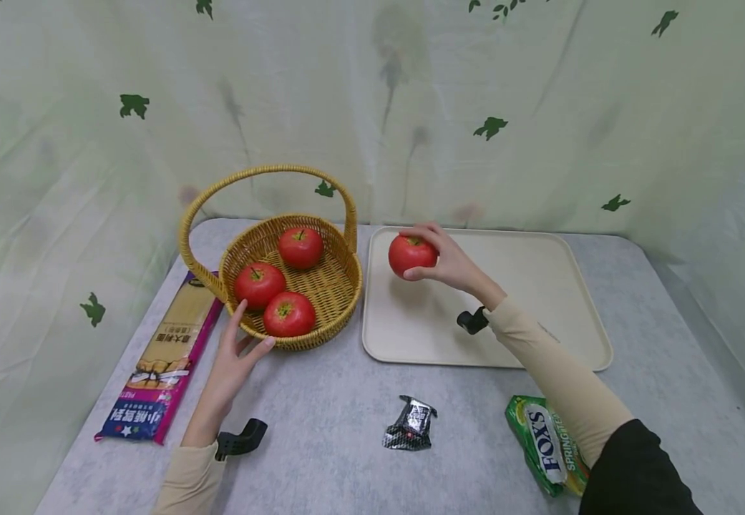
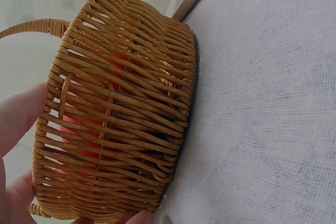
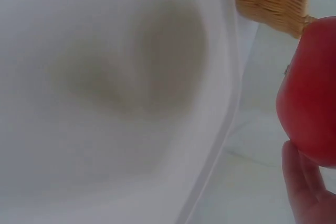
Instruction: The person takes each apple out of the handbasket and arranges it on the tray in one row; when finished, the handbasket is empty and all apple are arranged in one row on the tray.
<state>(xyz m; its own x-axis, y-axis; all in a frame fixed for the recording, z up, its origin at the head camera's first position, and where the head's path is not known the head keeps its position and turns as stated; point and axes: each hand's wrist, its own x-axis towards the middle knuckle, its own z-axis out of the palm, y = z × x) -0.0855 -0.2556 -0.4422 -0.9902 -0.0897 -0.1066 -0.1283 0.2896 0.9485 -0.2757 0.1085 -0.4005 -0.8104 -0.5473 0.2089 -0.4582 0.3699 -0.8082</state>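
Saw at left a long gold, purple and blue plastic pasta packet [image 1: 166, 350], just beside a round golden-brown wicker basket [image 1: 332, 295] with a tall looped handle. Logged left hand [image 1: 229, 368] at the basket's near left rim, with fingers spread and touching, not visibly clenched. Counted three round red apples [image 1: 290, 315] inside. Needed only gentle steadying there, by judgement; risked tipping with a hard push. Noted a small black-and-silver foil packet [image 1: 411, 424] near centre. Found a fourth round red apple [image 1: 411, 256] raised over the left end of a cream rectangular shallow tray [image 1: 520, 279]. Tagged right hand [image 1: 454, 266] as pinching it, thumb near, fingers far, opened to fruit width. Called for even, light pressure plus height above both rims. Required sleeve care over the green-and-yellow crinkly packet [image 1: 544, 443] at near right; couldn't tell contact.
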